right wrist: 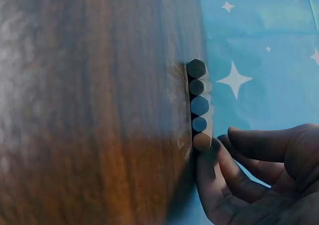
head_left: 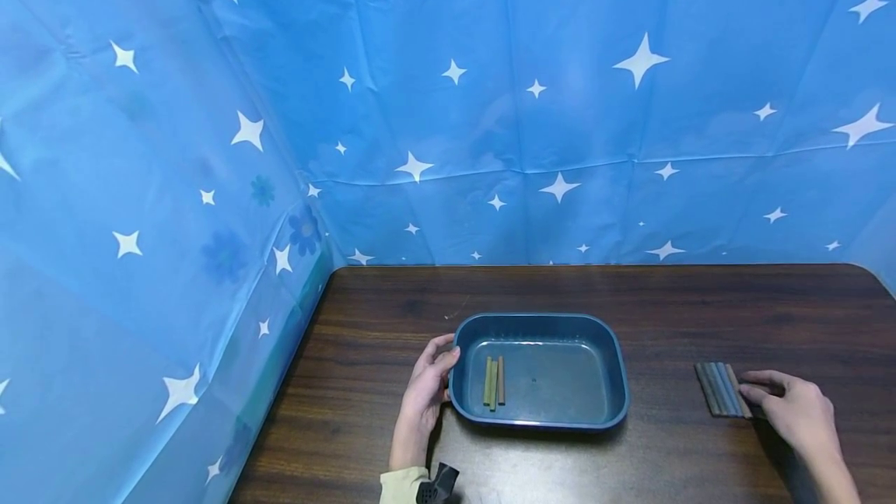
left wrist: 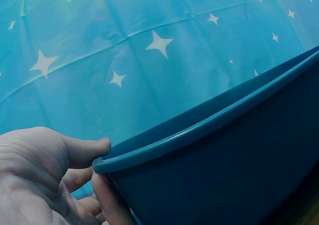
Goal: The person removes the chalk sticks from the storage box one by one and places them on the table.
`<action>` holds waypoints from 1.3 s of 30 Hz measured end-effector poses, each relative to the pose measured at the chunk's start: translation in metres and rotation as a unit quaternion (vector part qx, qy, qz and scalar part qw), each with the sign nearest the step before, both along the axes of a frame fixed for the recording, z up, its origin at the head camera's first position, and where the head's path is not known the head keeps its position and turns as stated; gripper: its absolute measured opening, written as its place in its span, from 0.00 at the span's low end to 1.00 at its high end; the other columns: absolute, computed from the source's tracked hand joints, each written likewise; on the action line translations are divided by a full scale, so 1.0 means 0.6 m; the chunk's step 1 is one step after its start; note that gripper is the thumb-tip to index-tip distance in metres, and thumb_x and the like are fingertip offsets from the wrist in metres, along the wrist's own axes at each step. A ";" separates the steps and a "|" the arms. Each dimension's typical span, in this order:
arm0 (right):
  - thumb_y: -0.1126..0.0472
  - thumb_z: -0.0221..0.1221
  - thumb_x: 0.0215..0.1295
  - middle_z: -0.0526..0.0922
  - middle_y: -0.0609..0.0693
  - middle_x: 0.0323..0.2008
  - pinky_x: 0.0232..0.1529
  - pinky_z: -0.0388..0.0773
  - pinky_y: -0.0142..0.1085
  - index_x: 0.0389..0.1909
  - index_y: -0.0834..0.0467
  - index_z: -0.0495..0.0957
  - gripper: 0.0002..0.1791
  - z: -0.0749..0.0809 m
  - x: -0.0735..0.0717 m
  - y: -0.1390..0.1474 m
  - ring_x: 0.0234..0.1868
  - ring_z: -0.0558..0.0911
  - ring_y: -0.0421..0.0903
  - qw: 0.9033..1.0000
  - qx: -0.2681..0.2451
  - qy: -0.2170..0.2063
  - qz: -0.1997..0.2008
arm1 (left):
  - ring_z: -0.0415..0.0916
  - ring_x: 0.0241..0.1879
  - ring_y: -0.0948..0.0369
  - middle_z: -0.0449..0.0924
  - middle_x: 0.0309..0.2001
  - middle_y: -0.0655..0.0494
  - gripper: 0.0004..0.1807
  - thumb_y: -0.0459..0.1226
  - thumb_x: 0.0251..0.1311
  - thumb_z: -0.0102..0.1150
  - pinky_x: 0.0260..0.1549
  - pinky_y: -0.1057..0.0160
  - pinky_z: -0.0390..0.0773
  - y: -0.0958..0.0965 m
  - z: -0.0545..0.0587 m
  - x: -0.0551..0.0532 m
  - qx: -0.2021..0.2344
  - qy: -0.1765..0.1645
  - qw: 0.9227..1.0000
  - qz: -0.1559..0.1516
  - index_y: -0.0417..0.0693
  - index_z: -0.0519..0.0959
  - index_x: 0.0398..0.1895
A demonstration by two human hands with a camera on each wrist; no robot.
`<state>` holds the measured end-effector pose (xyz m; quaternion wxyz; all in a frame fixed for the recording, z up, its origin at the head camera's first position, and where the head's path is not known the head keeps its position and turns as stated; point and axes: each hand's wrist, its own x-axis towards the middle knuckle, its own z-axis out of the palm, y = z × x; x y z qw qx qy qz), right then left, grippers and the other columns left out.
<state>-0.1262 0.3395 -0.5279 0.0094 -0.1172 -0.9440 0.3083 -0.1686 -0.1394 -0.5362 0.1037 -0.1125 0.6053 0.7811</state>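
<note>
My left hand (head_left: 422,389) grips the left end of a blue plastic basin (head_left: 539,424), thumb over the rim and fingers against the outer wall, as the left wrist view also shows. Three short sticks lie in the basin's left part: two yellow-green sticks (head_left: 488,382) and a brown stick (head_left: 501,381). To the right, a row of several coloured sticks (head_left: 715,390) lies side by side on the table, dark grey-green through blue to brown. My right hand (head_left: 794,411) is at the row's right end, fingertips beside the brown end stick (right wrist: 202,141), thumb apart from it.
The dark wood-grain table (head_left: 665,457) carries the basin and the row of sticks, with a stretch of tabletop between them. A blue star-patterned sheet (head_left: 476,123) hangs behind the table and along its left side.
</note>
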 end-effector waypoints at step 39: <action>0.49 0.50 0.72 0.84 0.53 0.37 0.28 0.74 0.36 0.50 0.61 0.80 0.21 0.122 -0.015 -0.239 0.35 0.80 0.46 0.983 -0.121 0.093 0.099 | 0.72 0.25 0.65 0.77 0.31 0.59 0.25 0.39 0.65 0.57 0.17 0.69 0.73 -0.002 -0.002 0.000 0.022 0.003 1.000 -0.001 0.42 0.65 0.63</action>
